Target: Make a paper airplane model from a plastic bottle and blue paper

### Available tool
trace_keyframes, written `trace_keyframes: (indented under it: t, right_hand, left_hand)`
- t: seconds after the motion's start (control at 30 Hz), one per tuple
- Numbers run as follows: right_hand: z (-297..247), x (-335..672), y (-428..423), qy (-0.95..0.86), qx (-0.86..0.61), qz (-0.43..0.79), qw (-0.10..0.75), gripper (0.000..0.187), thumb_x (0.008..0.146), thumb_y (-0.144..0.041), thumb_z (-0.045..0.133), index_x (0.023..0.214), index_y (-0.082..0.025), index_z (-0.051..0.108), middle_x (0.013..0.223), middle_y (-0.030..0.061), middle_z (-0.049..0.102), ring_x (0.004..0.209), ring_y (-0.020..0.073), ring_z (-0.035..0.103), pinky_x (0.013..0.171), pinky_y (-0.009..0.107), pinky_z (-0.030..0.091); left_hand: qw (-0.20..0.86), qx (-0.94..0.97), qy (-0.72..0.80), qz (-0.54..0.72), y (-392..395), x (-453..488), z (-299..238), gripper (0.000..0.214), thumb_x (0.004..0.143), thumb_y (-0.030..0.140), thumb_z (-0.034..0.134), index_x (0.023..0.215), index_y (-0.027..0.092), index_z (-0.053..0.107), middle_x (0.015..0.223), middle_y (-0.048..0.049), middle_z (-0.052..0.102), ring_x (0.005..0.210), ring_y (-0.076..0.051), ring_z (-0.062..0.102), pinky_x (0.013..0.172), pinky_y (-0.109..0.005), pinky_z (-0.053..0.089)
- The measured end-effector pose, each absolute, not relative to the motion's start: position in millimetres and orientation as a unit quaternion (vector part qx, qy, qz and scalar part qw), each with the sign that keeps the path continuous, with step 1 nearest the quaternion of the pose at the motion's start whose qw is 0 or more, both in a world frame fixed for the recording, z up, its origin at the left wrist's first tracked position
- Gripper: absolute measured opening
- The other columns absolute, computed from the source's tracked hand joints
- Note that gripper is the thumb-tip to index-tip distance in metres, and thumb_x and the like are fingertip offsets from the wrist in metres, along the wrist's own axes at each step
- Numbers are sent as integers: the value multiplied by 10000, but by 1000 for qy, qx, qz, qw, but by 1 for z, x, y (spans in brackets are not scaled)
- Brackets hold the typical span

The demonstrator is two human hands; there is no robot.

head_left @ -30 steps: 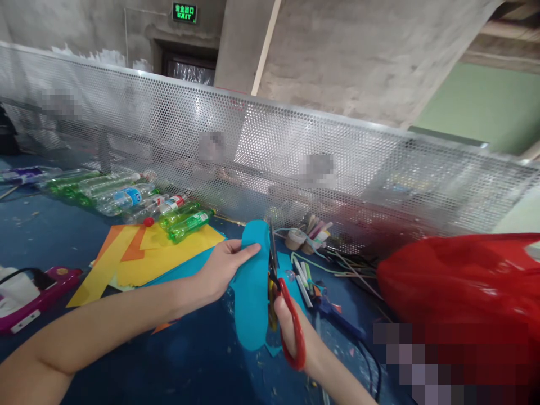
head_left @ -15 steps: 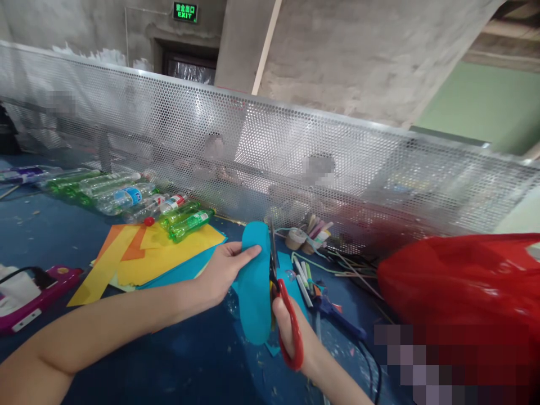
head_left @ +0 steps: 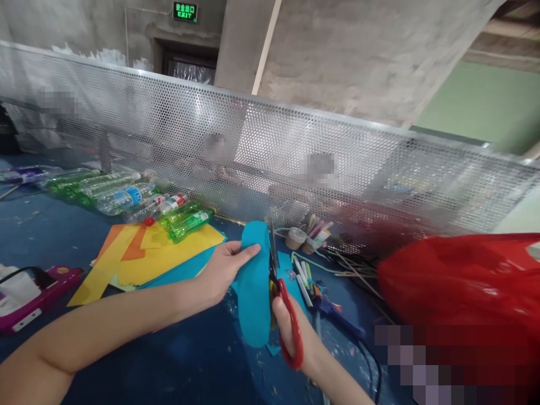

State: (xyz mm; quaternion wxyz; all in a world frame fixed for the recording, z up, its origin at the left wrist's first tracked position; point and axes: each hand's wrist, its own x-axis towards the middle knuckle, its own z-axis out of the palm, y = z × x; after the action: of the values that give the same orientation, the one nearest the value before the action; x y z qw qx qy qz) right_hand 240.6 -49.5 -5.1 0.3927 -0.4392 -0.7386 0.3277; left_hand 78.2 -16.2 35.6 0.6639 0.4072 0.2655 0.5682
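Observation:
My left hand (head_left: 225,270) pinches a rounded piece of turquoise paper (head_left: 255,292) and holds it upright above the blue table (head_left: 177,360). My right hand (head_left: 291,329) grips red-handled scissors (head_left: 289,323); their blades point up along the paper's right edge. Both hands are closed on what they hold. The paper hides part of my right fingers.
Yellow and orange paper sheets (head_left: 147,256) lie to the left, with plastic bottles (head_left: 126,197) behind them. Tape rolls and pens (head_left: 306,247) sit past the scissors. A red plastic bag (head_left: 459,281) fills the right. A perforated metal screen (head_left: 270,152) runs along the back. A pink device (head_left: 34,289) lies at far left.
The turquoise paper has shifted slightly down and right against the scissors over the past second; in the last half second almost nothing moved.

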Motion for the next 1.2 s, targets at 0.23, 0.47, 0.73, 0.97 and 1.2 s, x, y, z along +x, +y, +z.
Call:
trace_keyframes:
  t: [0.23, 0.47, 0.73, 0.97, 1.2]
  right_hand:
    - [-1, 238, -51, -749, -446, 283, 399, 372, 873, -544, 379, 749, -208, 480, 640, -23, 458, 536, 127, 386, 493, 231, 386]
    - [0, 235, -50, -740, -454, 277, 412, 428, 856, -586, 362, 735, -200, 501, 620, -14, 471, 528, 135, 406, 492, 249, 394]
    - [4, 233, -51, -739, -480, 252, 401, 526, 824, -680, 284, 703, -210, 487, 609, 8, 488, 554, 157, 430, 471, 251, 384]
    - [5, 229, -51, -727, -497, 262, 393, 573, 780, -749, 240, 644, -214, 392, 550, -38, 336, 489, 113, 287, 428, 241, 294]
    - [0, 230, -47, -729, -502, 262, 386, 548, 794, -728, 242, 640, -216, 362, 548, -58, 265, 471, 98, 226, 410, 239, 246]
  left_hand:
    - [657, 413, 268, 571, -15, 79, 34, 274, 698, 382, 719, 789, 125, 689, 703, -79, 696, 575, -173, 632, 597, -311, 518]
    - [659, 411, 277, 565, -17, 80, 35, 257, 704, 385, 709, 760, 136, 679, 678, -63, 683, 552, -156, 612, 579, -298, 502]
    - [663, 411, 271, 564, -19, 80, 33, 273, 704, 383, 714, 777, 123, 680, 669, -64, 667, 573, -162, 611, 596, -306, 506]
    - [663, 411, 267, 566, -18, 80, 32, 294, 702, 390, 718, 785, 112, 672, 676, -74, 661, 586, -170, 612, 605, -320, 513]
    - [647, 422, 297, 562, -17, 80, 30, 323, 706, 426, 706, 795, 118, 664, 690, -78, 651, 590, -168, 599, 569, -297, 481]
